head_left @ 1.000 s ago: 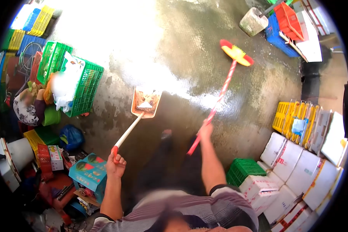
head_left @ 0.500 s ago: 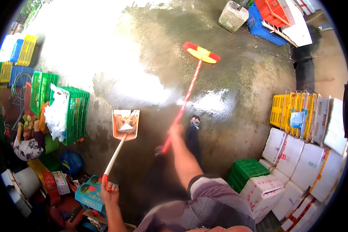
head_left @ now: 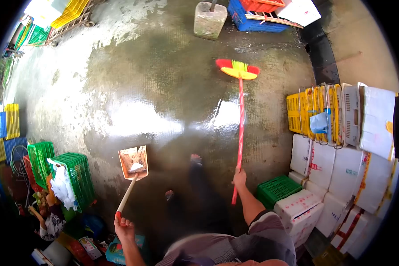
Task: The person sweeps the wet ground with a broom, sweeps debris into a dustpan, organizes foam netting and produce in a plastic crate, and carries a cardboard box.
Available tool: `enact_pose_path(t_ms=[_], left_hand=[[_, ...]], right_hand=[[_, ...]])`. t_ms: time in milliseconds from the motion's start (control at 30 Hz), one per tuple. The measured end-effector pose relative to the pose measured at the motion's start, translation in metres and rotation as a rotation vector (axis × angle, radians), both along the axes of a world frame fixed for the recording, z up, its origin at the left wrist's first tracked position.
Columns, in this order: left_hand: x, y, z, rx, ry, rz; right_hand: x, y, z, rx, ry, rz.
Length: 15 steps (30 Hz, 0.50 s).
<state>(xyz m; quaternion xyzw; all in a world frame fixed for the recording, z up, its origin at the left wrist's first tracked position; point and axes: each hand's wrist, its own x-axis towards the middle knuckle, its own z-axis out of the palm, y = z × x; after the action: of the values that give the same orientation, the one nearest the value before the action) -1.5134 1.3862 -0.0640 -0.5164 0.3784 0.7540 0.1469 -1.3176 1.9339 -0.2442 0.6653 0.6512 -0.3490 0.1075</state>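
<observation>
My left hand is closed around the red grip of a dustpan with a long pale handle. The pan lies out in front of me at the left, with dirt and a white scrap in it. My right hand grips the red-and-white striped handle of a broom near its lower end. The broom's red and yellow head points away from me, over the wet concrete floor. Whether its bristles touch the floor I cannot tell.
Green crates with a white plastic bag stand at left, beside a seated person. White foam boxes, yellow crates and a green crate line the right. A concrete block stands ahead near a blue crate.
My right hand has swung to the right with the broom, whose handle now stands nearly straight. The dustpan sits slightly lower and further left in view. My view and feet have shifted.
</observation>
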Motion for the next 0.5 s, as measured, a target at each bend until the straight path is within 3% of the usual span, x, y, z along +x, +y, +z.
enact_pose_path(t_ms=[33,67,133,267,333,367,467,500], left_hand=[[-0.011,0.014,-0.001,0.008,-0.001,-0.033],[-0.021,0.024,-0.001,0.012,0.0,-0.062],[-0.04,0.043,-0.002,0.026,-0.012,-0.113],[-0.076,0.087,0.009,0.033,0.001,-0.237],[-0.09,0.108,0.015,0.047,0.013,-0.313],[-0.097,0.118,0.015,0.064,0.02,-0.341],[-0.111,0.127,0.01,0.1,0.039,-0.437],[-0.115,0.128,0.008,0.115,0.05,-0.474]], right_hand=[[0.02,-0.03,0.025,-0.024,-0.022,-0.063],[0.064,-0.05,0.01,0.119,-0.064,0.155],[0.096,-0.077,0.005,0.055,-0.156,0.063],[0.083,-0.049,-0.039,-0.046,-0.133,-0.061],[0.026,0.023,-0.057,-0.082,-0.05,-0.203],[-0.031,0.072,-0.029,-0.11,0.026,-0.27],[-0.123,0.247,-0.059,0.018,0.254,-0.328],[-0.166,0.296,-0.019,0.091,0.241,-0.323]])
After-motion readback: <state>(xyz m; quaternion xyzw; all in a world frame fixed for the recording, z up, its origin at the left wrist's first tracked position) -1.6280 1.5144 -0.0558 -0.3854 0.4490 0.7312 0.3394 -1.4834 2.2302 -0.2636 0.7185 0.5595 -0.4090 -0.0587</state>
